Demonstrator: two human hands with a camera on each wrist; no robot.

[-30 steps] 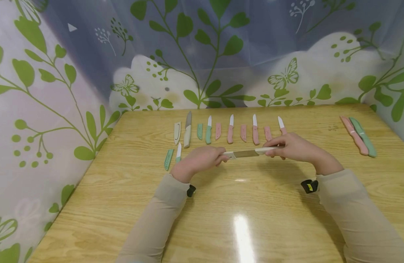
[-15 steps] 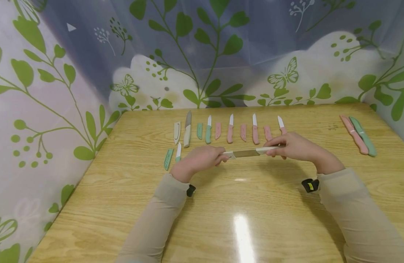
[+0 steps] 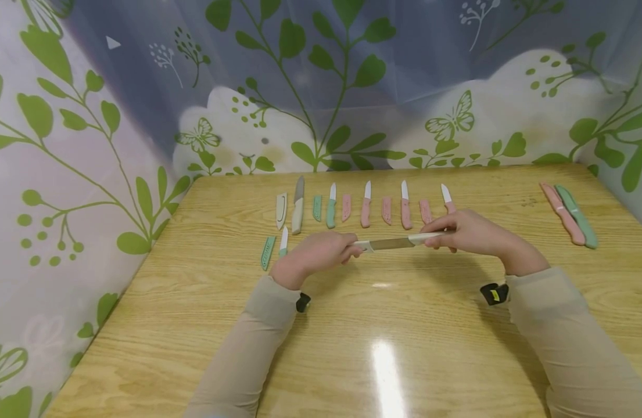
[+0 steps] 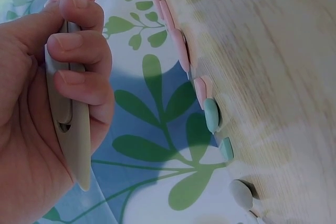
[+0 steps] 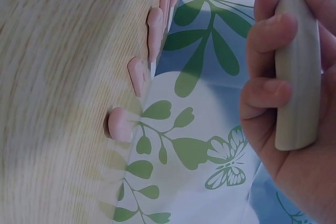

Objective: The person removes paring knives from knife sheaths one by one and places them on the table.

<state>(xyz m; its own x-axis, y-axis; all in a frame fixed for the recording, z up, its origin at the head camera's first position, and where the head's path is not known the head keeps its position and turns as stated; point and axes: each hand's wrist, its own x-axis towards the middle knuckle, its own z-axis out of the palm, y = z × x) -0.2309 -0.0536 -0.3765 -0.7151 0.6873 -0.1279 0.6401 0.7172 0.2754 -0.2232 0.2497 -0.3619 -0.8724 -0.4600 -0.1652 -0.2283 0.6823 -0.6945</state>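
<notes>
Curled fingers of the left hand [image 3: 318, 253] grip a cream, pointed sheath [image 4: 79, 140], its slot [image 4: 64, 127] clear only from the left wrist; those of the right hand [image 3: 469, 233] hold a cream-handled, grey-bladed knife [image 3: 391, 244], its blunt butt [image 5: 296, 142] only from the right. Both point inward above the yellow-brown wooden table [image 3: 321, 354], scarcely moved from half a second ago.
</notes>
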